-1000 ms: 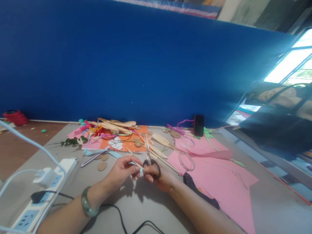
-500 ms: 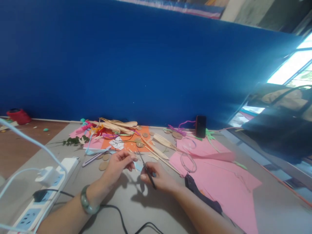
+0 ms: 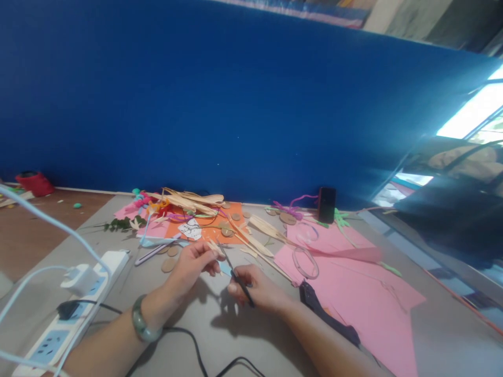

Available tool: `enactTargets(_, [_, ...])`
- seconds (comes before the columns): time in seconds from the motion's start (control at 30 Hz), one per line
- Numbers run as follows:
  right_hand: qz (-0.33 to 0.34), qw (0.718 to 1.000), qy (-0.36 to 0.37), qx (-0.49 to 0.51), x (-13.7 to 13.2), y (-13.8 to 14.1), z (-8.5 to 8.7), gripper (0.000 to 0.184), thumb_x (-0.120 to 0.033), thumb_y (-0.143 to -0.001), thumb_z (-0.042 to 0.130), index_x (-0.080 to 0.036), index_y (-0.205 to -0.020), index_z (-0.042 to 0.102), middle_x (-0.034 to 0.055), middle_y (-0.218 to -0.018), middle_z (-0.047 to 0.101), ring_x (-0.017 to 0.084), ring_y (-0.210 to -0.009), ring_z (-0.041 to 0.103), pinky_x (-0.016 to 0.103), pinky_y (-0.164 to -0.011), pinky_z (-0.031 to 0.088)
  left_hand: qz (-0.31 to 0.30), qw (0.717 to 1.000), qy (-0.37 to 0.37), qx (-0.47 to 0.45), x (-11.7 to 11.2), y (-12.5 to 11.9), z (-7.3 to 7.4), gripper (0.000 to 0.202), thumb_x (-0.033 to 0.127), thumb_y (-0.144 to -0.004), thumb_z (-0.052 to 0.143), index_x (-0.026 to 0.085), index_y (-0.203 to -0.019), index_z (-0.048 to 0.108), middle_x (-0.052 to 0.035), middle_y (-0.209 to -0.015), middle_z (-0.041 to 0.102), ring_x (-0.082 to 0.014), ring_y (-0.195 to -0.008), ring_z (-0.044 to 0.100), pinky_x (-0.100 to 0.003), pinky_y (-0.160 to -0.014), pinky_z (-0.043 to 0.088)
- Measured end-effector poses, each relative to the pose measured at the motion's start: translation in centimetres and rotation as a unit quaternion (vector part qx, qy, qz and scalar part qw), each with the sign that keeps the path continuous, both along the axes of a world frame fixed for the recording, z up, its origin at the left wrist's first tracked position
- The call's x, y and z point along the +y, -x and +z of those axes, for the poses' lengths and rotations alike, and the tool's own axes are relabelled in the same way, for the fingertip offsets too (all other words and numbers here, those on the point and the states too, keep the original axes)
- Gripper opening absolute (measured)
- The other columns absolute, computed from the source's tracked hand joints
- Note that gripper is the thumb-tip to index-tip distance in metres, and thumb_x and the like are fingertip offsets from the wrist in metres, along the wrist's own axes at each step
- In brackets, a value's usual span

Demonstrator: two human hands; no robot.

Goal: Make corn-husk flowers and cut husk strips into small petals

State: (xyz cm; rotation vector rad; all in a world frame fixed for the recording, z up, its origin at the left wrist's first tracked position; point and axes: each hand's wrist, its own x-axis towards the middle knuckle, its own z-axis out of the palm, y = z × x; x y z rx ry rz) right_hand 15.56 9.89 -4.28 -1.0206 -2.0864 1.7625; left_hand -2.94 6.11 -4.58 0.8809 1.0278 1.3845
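Between pinching fingertips of the left hand (image 3: 196, 258) sat a pale strip (image 3: 215, 248) — scissors (image 3: 241, 285), gripped in curled fingers of the right hand (image 3: 259, 289), pointed just beside it; a slip, I judged, could nick that thumb.

The person's left hand (image 3: 198, 259) pinches a few pale slivers (image 3: 215, 250) between thumb and fingertips. Just right of those fingertips, the right hand (image 3: 253, 289) holds black-handled scissors (image 3: 242, 287), their blades pointing up toward the slivers — I can't tell whether they touch. A green bangle (image 3: 139, 320) circles the wrist behind the left fingers. Beyond the fingertips lies a scrap-strewn orange sheet (image 3: 172, 231); left of them, a brown disc (image 3: 168, 265), and farther left a white power strip (image 3: 66, 325). Pink paper (image 3: 377, 314) spreads right of the right fingers — a dark phone (image 3: 327, 205) stands well beyond them.
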Motion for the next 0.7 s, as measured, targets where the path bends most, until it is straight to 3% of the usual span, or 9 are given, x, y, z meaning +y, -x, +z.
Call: enactTargets(0.7, [0.001, 1.000, 0.029, 0.005, 0.02, 0.01, 0.20, 0.038, -0.047, -0.068, 0.069, -0.017, -0.056, 0.050, -0.0045, -0.046, 0.050, 0.008, -0.043, 0.043, 0.020, -0.042, 0.031, 0.002, 1.000, 0.010, 0.013, -0.08, 0.04, 0.37, 0.021, 0.031, -0.066, 0.071, 0.013, -0.061, 0.061, -0.0049, -0.056, 0.068, -0.0111, -0.045, 0.056, -0.022, -0.046, 0.043])
